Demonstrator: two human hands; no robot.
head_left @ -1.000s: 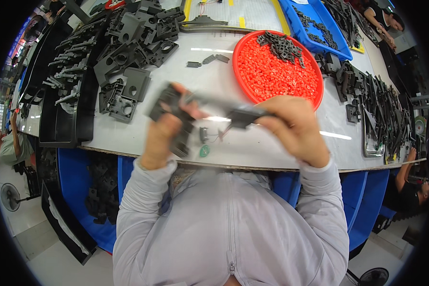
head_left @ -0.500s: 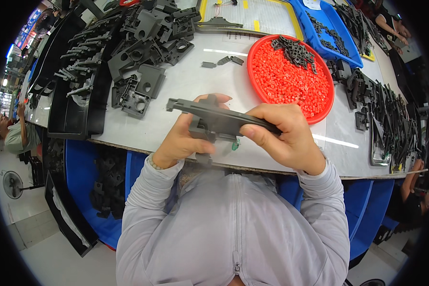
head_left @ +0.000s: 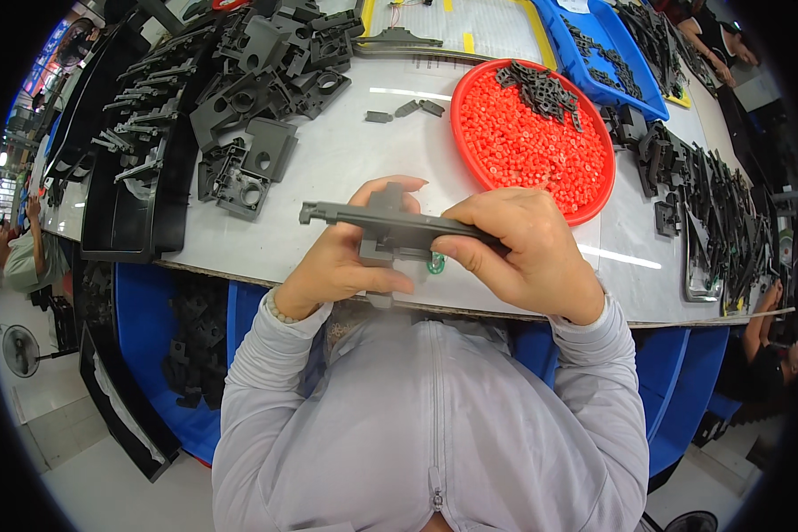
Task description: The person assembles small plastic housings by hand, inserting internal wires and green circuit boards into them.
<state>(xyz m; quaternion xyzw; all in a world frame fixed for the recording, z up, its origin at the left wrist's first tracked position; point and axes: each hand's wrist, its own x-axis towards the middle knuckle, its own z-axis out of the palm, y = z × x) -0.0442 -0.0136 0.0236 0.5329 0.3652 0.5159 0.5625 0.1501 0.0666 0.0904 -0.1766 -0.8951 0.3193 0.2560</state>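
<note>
Both hands hold one long dark grey plastic part [head_left: 374, 222] level above the near edge of the white table [head_left: 328, 168]. My left hand [head_left: 346, 257] grips it from below, around a blocky piece under its middle. My right hand [head_left: 528, 248] is closed over its right end. A small green ring [head_left: 435, 264] shows just under the part between the two hands. The part's left end sticks out free.
A round red tray [head_left: 532, 151] of small red pieces with a heap of black clips lies beyond my right hand. Piles of grey moulded parts [head_left: 257, 80] fill the far left, black parts [head_left: 709, 195] the right. Blue bins [head_left: 621, 53] stand behind. Other people sit at both edges.
The long part has been turned from a slanted hold to level and drawn closer to my chest. My left hand shifted from its left end to under the middle.
</note>
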